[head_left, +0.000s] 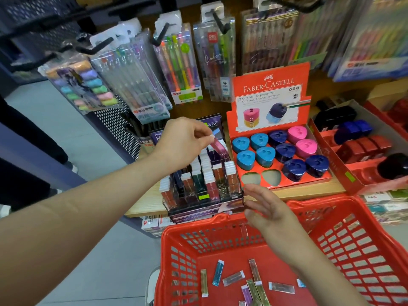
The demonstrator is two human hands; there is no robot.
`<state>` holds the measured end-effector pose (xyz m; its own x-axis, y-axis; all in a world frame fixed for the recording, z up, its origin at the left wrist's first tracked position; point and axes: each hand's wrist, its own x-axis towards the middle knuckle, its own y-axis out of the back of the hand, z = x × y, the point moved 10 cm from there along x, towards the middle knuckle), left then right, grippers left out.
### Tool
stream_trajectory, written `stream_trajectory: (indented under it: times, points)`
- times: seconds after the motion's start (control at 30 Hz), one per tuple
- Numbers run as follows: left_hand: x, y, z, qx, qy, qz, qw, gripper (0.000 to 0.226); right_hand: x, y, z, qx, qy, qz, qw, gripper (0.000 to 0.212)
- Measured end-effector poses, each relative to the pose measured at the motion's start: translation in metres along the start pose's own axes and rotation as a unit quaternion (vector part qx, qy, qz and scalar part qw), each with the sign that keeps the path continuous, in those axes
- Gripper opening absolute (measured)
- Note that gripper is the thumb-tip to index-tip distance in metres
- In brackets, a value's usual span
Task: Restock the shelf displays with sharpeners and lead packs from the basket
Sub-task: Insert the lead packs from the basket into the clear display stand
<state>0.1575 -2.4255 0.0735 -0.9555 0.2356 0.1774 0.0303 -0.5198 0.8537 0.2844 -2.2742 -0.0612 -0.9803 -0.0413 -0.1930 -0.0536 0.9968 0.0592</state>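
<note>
Left hand [183, 142] pinches a pink lead pack [218, 146] over the nearly full clear acrylic lead display [203, 180], right hand [265, 208] hangs open and empty, and roughly ten packs wait in the red plastic basket [344, 246]; two slots gape in the red cardboard sharpener tray [278, 151].

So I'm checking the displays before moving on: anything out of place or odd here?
Two front sockets in the red cardboard sharpener tray sit empty. Loose lead packs lie scattered in the red plastic basket. Nothing looks damaged.
</note>
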Motion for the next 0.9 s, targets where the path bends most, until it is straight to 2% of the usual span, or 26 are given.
stream_trajectory:
  times: [0.37,0.63,0.9]
  points:
    - [0.008,-0.029,0.028,0.101,-0.097,-0.036,0.989,0.015,0.004,0.007,0.004,-0.010,0.008,0.006,1.000,0.049]
    - [0.014,-0.043,0.025,0.113,-0.089,-0.101,0.984,0.018,0.006,0.010,0.009,0.008,-0.011,0.008,1.000,0.046]
    - [0.014,-0.061,0.017,0.177,-0.071,-0.095,0.977,0.018,0.009,0.001,0.010,-0.008,-0.022,-0.028,0.999,0.042]
